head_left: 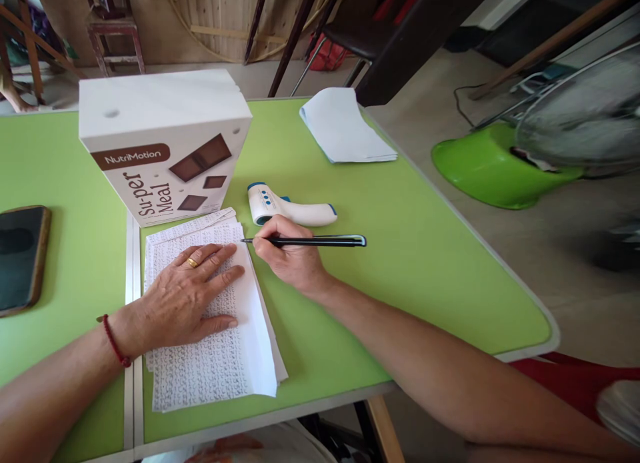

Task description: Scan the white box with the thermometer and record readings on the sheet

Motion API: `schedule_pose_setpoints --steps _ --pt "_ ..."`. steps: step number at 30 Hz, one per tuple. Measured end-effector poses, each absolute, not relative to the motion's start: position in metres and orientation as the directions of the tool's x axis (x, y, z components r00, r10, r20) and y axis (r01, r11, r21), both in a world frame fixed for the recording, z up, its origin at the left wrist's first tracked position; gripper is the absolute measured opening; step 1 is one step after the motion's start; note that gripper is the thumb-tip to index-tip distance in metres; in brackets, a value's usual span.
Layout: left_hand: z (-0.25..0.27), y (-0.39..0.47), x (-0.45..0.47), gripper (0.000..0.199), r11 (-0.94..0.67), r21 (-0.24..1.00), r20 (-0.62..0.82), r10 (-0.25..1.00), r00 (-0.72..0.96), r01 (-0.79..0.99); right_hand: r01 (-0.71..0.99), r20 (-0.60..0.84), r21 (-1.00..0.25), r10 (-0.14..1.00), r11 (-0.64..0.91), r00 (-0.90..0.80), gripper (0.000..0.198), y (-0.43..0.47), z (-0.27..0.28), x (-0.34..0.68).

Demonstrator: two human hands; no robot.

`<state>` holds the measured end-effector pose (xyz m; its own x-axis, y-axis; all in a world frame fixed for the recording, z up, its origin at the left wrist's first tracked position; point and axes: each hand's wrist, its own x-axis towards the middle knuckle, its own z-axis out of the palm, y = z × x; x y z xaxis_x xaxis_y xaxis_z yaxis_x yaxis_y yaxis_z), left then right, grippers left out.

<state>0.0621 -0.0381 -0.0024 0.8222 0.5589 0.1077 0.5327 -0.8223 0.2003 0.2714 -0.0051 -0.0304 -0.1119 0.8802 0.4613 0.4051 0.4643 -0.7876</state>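
My left hand (193, 296) lies flat with its fingers spread on a stack of paper sheets (200, 376). Rows of small handwritten marks cover most of the top sheet, and a blank strip runs down its right side. A black pen (330, 241) is gripped in my right hand (293, 256), its tip at the upper right edge of the sheet. Just beyond that hand rests a white and blue infrared thermometer (295, 210), lying on its side.
A white NutriMotion box (165, 106) stands behind the papers on the green table (425, 270). Folded white paper (345, 126) lies near the far edge. At the left is a phone (23, 260). A green stool (490, 166) and a fan (590, 110) are on the right.
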Motion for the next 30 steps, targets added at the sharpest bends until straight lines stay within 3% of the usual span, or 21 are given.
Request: schedule_pose_setpoints --steps 30 --pt "-0.0023 -0.0395 0.0612 0.060 -0.822 0.212 0.109 0.558 0.823 0.529 0.432 0.412 -0.799 0.904 0.419 -0.116 0.015 -0.0053 -0.0282 0.2724"
